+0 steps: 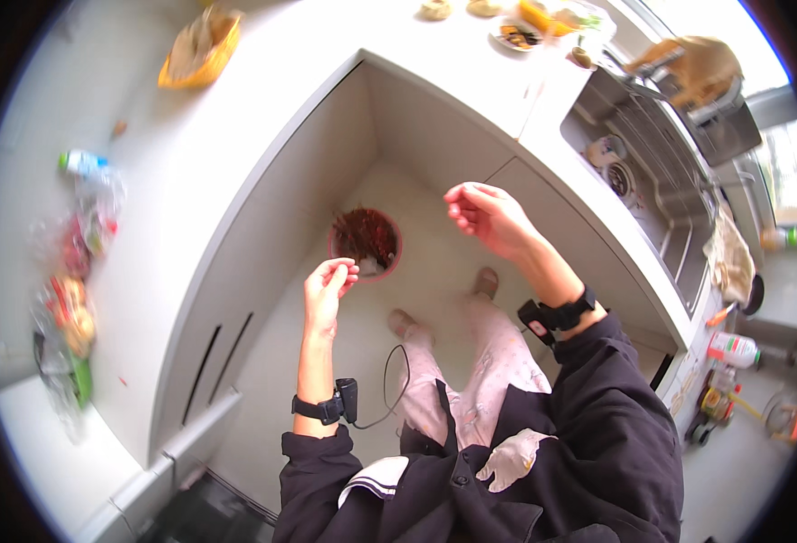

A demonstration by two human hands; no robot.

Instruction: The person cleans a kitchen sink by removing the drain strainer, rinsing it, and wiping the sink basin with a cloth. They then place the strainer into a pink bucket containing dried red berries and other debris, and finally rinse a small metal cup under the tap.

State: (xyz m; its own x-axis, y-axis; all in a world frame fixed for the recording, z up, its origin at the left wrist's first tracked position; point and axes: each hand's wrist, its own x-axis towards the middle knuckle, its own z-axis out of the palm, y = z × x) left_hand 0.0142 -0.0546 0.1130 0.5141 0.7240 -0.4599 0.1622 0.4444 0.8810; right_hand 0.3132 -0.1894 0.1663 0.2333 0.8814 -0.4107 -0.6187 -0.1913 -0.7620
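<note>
Dark jacket (611, 421) is seen nearest. Left hand (328, 288) and right hand (493, 220) are held apart, fingers loosely curled; whether anything is grasped cannot be told. Pink-rimmed bin (400, 249) is placed on the floor (439, 271) below.

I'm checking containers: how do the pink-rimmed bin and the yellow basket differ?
The pink-rimmed bin stands on the floor; the yellow basket sits on the white counter. The bin's mouth is round, while the basket looks elongated. The bin holds a dark reddish-brown heap with something white; the basket holds something tan. Both are open-topped.
</note>
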